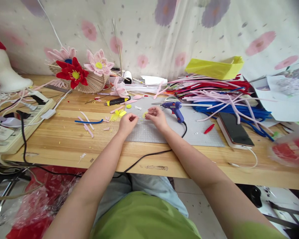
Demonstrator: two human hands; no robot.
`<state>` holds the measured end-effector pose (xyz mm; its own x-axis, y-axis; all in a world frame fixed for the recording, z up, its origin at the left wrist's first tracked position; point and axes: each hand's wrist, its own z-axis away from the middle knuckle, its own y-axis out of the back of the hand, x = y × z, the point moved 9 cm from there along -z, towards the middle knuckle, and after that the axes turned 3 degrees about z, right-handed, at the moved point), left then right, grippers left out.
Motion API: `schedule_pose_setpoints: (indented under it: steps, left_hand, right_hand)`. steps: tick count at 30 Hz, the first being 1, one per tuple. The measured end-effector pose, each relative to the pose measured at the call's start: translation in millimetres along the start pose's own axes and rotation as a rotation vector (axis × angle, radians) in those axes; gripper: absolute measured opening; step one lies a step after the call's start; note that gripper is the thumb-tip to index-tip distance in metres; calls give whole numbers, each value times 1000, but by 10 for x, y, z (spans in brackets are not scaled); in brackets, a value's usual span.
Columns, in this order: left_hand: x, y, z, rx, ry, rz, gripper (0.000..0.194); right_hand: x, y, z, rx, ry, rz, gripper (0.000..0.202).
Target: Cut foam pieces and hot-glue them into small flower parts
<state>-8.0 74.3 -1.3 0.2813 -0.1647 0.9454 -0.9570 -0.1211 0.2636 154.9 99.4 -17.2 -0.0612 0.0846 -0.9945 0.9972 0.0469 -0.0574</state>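
Observation:
Over the grey cutting mat (149, 136), my left hand (128, 124) is closed in a pinch, with a tiny pale tip at its fingers that is too small to name. My right hand (158, 118) has its fingers closed on a small round yellow piece (145, 115). The two hands are a short gap apart. Beside the right hand lies a purple hot glue gun (174, 109), with scissors (169, 99) behind it. Yellow strips (119, 114) and a yellow disc (129, 106) lie near the left hand, along with a small white bundle (138, 108).
A black cord (149, 154) crosses the table front. Pipe cleaners (221, 93) are piled at right behind a phone (235, 129). A power strip (22, 126) lies at left. A red flower (73, 73) leans on a fan-like holder (96, 83). A utility knife (118, 101) lies mid-table.

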Motion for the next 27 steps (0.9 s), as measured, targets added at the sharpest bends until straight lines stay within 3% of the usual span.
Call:
schedule_pose_setpoints:
  steps: [5, 19, 27]
  left_hand:
    - [-31, -44, 13, -18, 24, 12, 9]
    - [-114, -54, -14, -25, 66, -26, 10]
    - [-89, -54, 4, -33, 69, -36, 10]
  right_hand:
    - [10, -91, 23, 6, -26, -26, 32]
    - [-44, -231, 36, -135, 35, -4, 35]
    - [-44, -232, 23, -140, 64, 52, 49]
